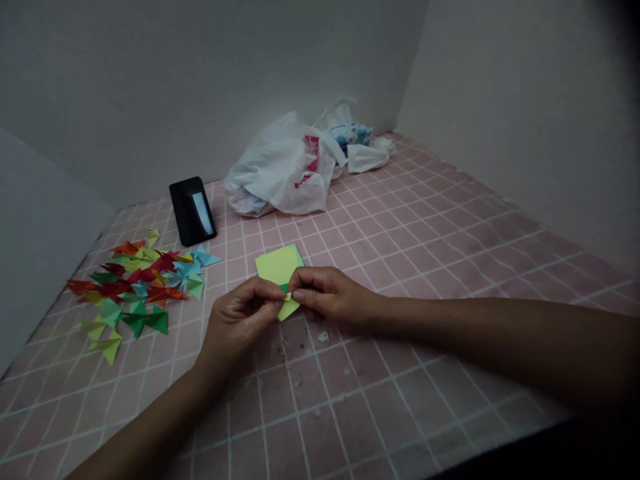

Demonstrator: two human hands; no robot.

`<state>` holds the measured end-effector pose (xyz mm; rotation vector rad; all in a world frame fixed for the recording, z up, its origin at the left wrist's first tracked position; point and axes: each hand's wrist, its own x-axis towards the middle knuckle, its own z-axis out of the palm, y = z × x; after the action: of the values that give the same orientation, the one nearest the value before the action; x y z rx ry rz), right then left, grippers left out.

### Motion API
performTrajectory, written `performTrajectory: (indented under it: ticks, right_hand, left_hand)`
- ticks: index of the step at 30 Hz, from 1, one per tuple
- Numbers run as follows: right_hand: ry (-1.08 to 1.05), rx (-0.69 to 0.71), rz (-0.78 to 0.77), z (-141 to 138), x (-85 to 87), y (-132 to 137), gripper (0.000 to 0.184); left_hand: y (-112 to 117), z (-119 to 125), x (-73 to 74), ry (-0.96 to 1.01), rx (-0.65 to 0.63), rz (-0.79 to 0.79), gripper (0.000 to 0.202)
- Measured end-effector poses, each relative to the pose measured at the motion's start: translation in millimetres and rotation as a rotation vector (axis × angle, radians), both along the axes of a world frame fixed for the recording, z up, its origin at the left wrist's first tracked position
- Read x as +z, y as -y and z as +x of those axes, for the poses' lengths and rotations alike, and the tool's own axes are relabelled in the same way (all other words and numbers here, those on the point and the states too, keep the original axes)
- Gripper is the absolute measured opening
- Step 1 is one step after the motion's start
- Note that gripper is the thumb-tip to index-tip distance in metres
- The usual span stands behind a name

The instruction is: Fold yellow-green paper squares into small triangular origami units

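A small piece of yellow paper (287, 309), partly folded, is pinched between my two hands. My left hand (245, 313) grips its left side with thumb and forefinger. From the right, my right hand (325, 293) pinches the same piece, its fingers curled and partly hiding it. Just behind the fingertips lies a stack of square paper sheets (277, 264), yellow on top with green edges showing below. To the left, a spread of folded paper birds (145, 273) in red, orange, yellow, green and blue covers part of the cloth.
A black phone-like device (193, 212) lies behind the paper birds. Against the back wall sit a white plastic bag (285, 170) with red print and a smaller bag with blue contents (353, 135). Small scraps (324, 337) dot the pink checked tablecloth (420, 413).
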<state>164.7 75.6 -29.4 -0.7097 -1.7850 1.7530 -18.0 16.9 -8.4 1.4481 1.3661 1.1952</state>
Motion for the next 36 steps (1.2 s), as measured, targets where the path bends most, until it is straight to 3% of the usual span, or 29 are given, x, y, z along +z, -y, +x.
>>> performTrajectory:
  ticks: [21, 29, 36]
  right_hand:
    - [0.006, -0.019, 0.022, 0.2, 0.7, 1.5, 0.011]
    - [-0.001, -0.026, 0.036, -0.1, 2.6, 1.6, 0.011]
    - [0.001, -0.039, 0.003, -0.6, 2.1, 1.6, 0.013]
  left_hand:
    - [2.9, 0.6, 9.8, -0.278, -0.062, 0.066, 0.015]
    - [1.4, 2.0, 1.9, -0.142, -0.023, 0.007, 0.004]
    - [0.1, 0.6, -1.1, -0.028, -0.026, -0.060, 0.014]
